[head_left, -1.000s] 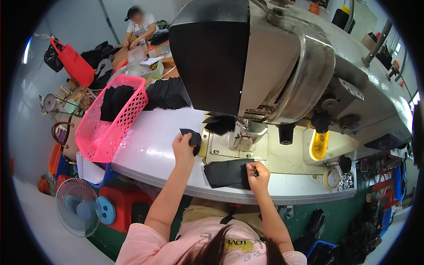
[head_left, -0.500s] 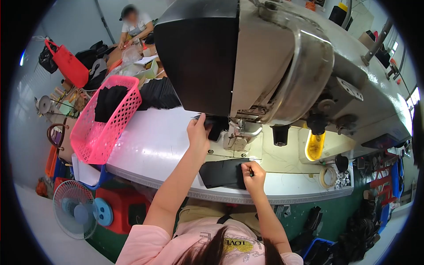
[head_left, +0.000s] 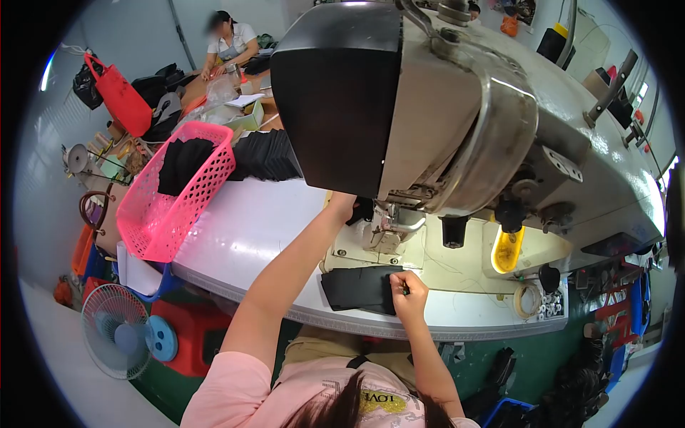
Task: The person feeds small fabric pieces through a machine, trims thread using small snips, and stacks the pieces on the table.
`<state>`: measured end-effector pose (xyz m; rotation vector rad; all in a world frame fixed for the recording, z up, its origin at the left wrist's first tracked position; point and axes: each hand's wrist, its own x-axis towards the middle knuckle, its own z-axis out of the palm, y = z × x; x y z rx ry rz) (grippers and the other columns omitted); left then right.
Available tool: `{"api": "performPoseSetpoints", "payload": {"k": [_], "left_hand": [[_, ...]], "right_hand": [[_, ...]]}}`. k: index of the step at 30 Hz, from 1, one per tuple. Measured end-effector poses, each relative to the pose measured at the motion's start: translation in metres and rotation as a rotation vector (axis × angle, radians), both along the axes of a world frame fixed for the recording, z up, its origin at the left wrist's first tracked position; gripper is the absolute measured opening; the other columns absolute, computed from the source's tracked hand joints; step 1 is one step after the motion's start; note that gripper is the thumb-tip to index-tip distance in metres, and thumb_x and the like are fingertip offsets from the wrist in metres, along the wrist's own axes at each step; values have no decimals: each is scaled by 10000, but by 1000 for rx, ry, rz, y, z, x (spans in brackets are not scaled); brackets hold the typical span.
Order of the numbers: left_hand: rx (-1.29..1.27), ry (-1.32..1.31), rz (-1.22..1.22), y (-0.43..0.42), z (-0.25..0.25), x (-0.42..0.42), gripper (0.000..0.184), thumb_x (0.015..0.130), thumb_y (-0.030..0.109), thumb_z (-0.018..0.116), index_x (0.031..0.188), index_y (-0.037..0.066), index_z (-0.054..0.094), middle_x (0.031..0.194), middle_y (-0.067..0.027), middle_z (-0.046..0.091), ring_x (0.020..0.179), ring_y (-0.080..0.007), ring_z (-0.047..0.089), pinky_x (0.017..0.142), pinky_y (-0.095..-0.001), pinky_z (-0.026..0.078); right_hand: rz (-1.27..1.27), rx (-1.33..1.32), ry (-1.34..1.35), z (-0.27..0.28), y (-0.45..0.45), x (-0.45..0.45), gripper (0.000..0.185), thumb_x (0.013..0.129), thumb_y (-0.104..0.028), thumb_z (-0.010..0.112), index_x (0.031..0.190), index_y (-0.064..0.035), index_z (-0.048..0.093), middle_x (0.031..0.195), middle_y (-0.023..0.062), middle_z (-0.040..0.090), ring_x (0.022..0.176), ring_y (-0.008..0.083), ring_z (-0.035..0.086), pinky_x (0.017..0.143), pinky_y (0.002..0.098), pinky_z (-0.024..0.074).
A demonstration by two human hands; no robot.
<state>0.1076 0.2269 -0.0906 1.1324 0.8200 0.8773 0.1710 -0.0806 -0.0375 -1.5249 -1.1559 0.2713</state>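
The black and metal head of a sewing machine fills the upper middle. My left hand reaches in behind it, so its fingers are hidden. Beside that hand, a bit of black material shows next to the machine's presser area. My right hand is closed, with the end of a small dark thing peeking out that I cannot make out. It rests at the right end of flat black pieces lying near the table's front edge.
A pink basket with black pieces stands on the left of the white table. Behind it lies a row of stacked black pieces. A tape roll and bobbins sit at right. Another person works at the back.
My left hand has gone further in behind the machine head, and its fingers have passed out of sight. My right hand stays on the black pieces. The camera view has shifted slightly.
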Motion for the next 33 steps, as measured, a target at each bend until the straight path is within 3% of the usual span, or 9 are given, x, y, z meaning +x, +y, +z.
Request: {"api": "performPoseSetpoints", "payload": {"k": [8, 15, 18, 22, 23, 25, 27, 29, 33], "left_hand": [[78, -4, -103, -14, 42, -4, 461, 865, 372, 510, 1226, 96, 431, 1116, -48, 517, 1002, -169, 497, 816, -344, 409], [124, 1, -112, -29, 50, 2, 439, 881, 331, 512, 1224, 70, 431, 1084, -64, 525, 976, -169, 502, 824, -344, 409], [149, 0, -97, -43, 56, 1, 429, 887, 313, 513, 1222, 58, 431, 1071, -70, 528, 964, -168, 504, 827, -344, 409], [340, 69, 46, -79, 68, -18, 416, 896, 289, 514, 1221, 43, 431, 1053, -79, 532, 949, -168, 507, 831, -344, 408], [511, 162, 99, -84, 61, -26, 388, 905, 252, 512, 1207, 18, 444, 1033, -88, 540, 932, -165, 513, 840, -339, 410], [394, 135, 193, -136, 80, -46, 333, 899, 207, 523, 1141, -18, 490, 1008, -115, 553, 914, -190, 523, 846, -328, 405], [500, 338, 83, -157, 50, -81, 254, 887, 188, 533, 1054, 0, 557, 989, -129, 558, 891, -217, 531, 840, -322, 400], [666, 343, -6, -186, 56, -109, 233, 880, 191, 534, 1015, 7, 578, 974, -133, 555, 895, -249, 532, 821, -327, 406], [555, 335, 92, -227, 57, -132, 218, 816, 146, 603, 979, 2, 591, 974, -127, 548, 918, -263, 518, 821, -330, 406]], "right_hand": [[-5, 22, 0, 1, 1, -1, 83, 747, 23, 649, 726, 3, 571, 632, 87, 548, 516, 154, 484, 496, 252, 395], [-8, 19, -7, 5, 1, -2, 75, 756, 25, 641, 733, 1, 573, 632, 94, 551, 515, 166, 491, 496, 257, 398], [5, 50, -65, -2, 2, 1, 96, 704, 11, 669, 750, -8, 588, 667, 87, 551, 537, 198, 525, 499, 282, 421], [99, -22, -478, 14, -4, -6, 219, 620, -52, 728, 812, -30, 624, 726, 64, 520, 580, 232, 552, 502, 309, 446], [94, -28, -505, 14, -4, -6, 234, 614, -61, 733, 820, -33, 627, 728, 62, 517, 585, 228, 551, 501, 313, 446], [78, -41, -558, 13, -5, -8, 263, 603, -80, 744, 837, -40, 631, 730, 59, 511, 593, 221, 549, 498, 320, 444], [63, -40, -591, 11, -7, -15, 278, 592, -63, 721, 855, -44, 633, 748, 58, 505, 616, 215, 545, 512, 323, 447], [46, -36, -641, 9, -8, -29, 293, 582, -40, 685, 871, -38, 634, 766, 60, 499, 634, 210, 541, 531, 321, 451], [22, -45, -560, 8, -8, -37, 286, 576, 2, 658, 859, -28, 625, 776, 60, 512, 630, 212, 549, 528, 320, 455]]}}
